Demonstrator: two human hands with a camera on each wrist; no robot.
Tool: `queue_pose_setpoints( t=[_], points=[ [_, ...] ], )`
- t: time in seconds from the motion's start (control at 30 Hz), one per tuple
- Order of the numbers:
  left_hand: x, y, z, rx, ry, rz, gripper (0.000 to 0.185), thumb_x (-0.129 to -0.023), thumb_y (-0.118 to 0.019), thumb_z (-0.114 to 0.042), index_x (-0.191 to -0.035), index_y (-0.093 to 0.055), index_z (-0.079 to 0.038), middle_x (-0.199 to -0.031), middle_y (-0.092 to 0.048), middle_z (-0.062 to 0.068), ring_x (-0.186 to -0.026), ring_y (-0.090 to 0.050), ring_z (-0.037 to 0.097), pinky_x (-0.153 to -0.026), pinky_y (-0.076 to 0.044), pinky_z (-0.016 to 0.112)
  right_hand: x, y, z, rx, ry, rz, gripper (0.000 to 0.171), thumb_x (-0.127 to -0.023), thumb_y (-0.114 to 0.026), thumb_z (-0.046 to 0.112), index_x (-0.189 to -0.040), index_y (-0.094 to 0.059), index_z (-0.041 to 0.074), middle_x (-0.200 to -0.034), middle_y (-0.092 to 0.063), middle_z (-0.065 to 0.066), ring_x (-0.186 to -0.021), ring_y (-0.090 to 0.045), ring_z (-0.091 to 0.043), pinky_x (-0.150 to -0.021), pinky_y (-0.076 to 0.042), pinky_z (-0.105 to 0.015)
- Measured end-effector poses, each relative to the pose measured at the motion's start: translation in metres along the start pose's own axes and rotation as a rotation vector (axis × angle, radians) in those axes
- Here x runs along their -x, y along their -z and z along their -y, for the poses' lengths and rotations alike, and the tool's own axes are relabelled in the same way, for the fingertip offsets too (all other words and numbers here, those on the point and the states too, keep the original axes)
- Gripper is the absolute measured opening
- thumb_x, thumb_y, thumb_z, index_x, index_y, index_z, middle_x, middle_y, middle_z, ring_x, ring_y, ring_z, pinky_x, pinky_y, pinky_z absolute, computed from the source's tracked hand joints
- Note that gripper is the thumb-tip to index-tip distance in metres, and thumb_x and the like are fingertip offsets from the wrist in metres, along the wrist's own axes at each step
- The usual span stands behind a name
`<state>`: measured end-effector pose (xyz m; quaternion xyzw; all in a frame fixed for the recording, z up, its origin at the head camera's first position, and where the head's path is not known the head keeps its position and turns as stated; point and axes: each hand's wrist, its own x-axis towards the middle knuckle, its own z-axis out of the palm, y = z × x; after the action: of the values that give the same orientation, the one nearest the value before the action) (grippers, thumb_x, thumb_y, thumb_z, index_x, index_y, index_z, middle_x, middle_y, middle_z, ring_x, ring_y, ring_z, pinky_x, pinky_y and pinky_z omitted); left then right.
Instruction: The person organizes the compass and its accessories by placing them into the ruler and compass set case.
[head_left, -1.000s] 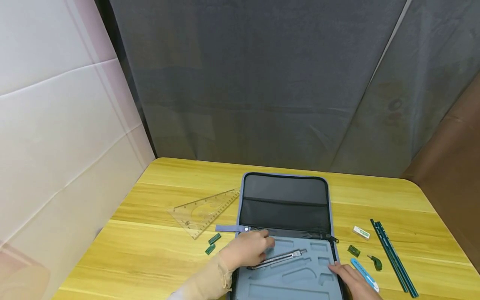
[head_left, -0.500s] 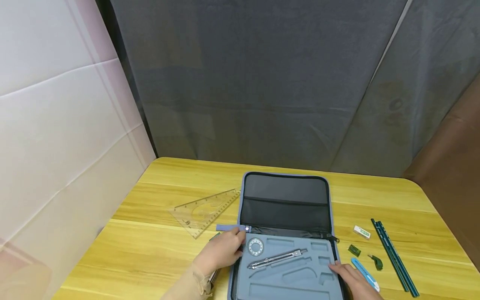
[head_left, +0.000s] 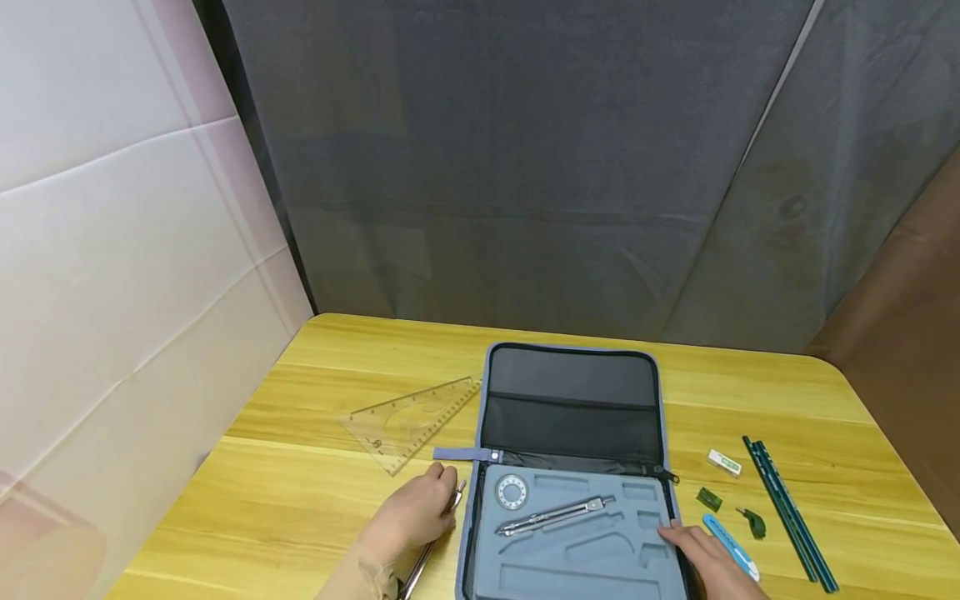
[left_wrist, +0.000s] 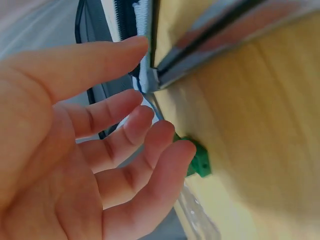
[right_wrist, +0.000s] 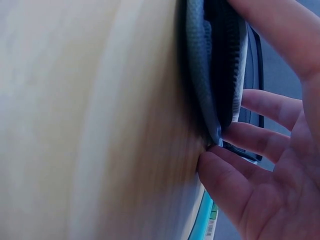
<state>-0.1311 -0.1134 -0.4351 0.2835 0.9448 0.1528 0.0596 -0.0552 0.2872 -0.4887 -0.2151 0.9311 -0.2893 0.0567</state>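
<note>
while your left hand [head_left: 418, 512] lies with fingers loosely spread on the desk [head_left: 300, 500], just left of the open case [head_left: 573, 467], a small green piece [left_wrist: 200, 161] sits at its fingertips. your right hand [head_left: 701, 558], fingers straight, presses the case's right edge, beside a blue cutter [head_left: 729, 546].

An open case [head_left: 573, 467] lay on the table [head_left: 300, 500], its lid on the far side and its tray near. In the tray, a round protractor [head_left: 512, 492] sat left of a compass [head_left: 555, 517]. A set square [head_left: 408, 423] lay left of the lid. Right of the case lay an eraser [head_left: 723, 462], a knife [head_left: 729, 546] and, farthest right, pencils [head_left: 787, 512].
</note>
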Motion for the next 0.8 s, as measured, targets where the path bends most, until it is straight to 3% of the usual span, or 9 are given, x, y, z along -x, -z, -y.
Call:
queue_pose_setpoints(
  t=[0.13,0.23,0.3,0.37,0.57,0.7,0.8],
  points=[
    [0.005,-0.002,0.002,0.047,0.077,0.066,0.035,-0.072,-0.074,-0.009,-0.086,-0.042,-0.003,-0.08,-0.042,0.007,-0.061,-0.042,0.016,-0.055,-0.041,0.029,0.0,0.0,0.001,-0.001,-0.002,0.0,0.071,-0.072,-0.074,0.038,-0.126,-0.047,0.001,-0.118,-0.05,-0.01,-0.106,-0.047,-0.038,-0.077,-0.047,-0.043],
    [0.007,-0.002,0.002,0.092,0.138,0.116,0.043,-0.075,-0.073,-0.011,-0.102,-0.045,0.007,-0.101,-0.052,0.019,-0.077,-0.057,0.029,-0.067,-0.049,0.036,0.0,0.001,0.002,-0.001,-0.003,0.001,0.071,-0.072,-0.074,0.038,-0.126,-0.046,0.002,-0.118,-0.05,-0.01,-0.106,-0.047,-0.038,-0.076,-0.047,-0.042],
    [0.009,-0.002,0.002,0.107,0.16,0.133,0.052,-0.076,-0.072,-0.013,-0.113,-0.043,0.011,-0.115,-0.049,0.029,-0.09,-0.057,0.04,-0.075,-0.049,0.043,0.0,0.001,0.002,0.001,-0.004,0.002,0.071,-0.072,-0.074,0.038,-0.126,-0.046,0.002,-0.119,-0.049,-0.011,-0.106,-0.047,-0.038,-0.076,-0.047,-0.042],
    [0.01,-0.002,0.002,0.118,0.171,0.138,0.053,-0.076,-0.072,-0.014,-0.114,-0.043,0.011,-0.12,-0.046,0.032,-0.094,-0.056,0.044,-0.076,-0.048,0.046,0.0,0.001,0.002,-0.001,0.0,0.0,0.071,-0.072,-0.074,0.038,-0.127,-0.046,0.002,-0.118,-0.05,-0.011,-0.106,-0.047,-0.038,-0.075,-0.047,-0.042],
    [0.012,-0.004,0.003,0.125,0.156,0.118,0.035,-0.073,-0.073,-0.012,-0.091,-0.044,-0.002,-0.091,-0.052,0.018,-0.067,-0.053,0.024,-0.056,-0.045,0.037,0.0,0.002,0.002,0.001,0.024,-0.018,0.072,-0.071,-0.075,0.037,-0.127,-0.046,0.002,-0.116,-0.051,-0.014,-0.105,-0.048,-0.038,-0.074,-0.047,-0.041],
    [0.013,-0.006,0.002,0.127,0.138,0.111,0.029,-0.072,-0.07,-0.007,-0.085,-0.044,-0.003,-0.078,-0.045,0.008,-0.061,-0.044,0.017,-0.052,-0.041,0.032,0.0,0.001,0.002,0.005,0.02,-0.019,0.071,-0.071,-0.075,0.037,-0.126,-0.047,0.002,-0.116,-0.051,-0.013,-0.105,-0.049,-0.035,-0.075,-0.047,-0.04],
    [0.013,-0.007,0.0,0.134,0.143,0.116,0.026,-0.074,-0.068,-0.004,-0.085,-0.045,0.0,-0.077,-0.043,0.007,-0.061,-0.044,0.016,-0.052,-0.041,0.03,0.0,0.001,0.002,-0.002,0.011,-0.009,0.071,-0.071,-0.075,0.036,-0.126,-0.046,0.002,-0.118,-0.05,-0.011,-0.106,-0.048,-0.034,-0.075,-0.047,-0.04]
  ],
)
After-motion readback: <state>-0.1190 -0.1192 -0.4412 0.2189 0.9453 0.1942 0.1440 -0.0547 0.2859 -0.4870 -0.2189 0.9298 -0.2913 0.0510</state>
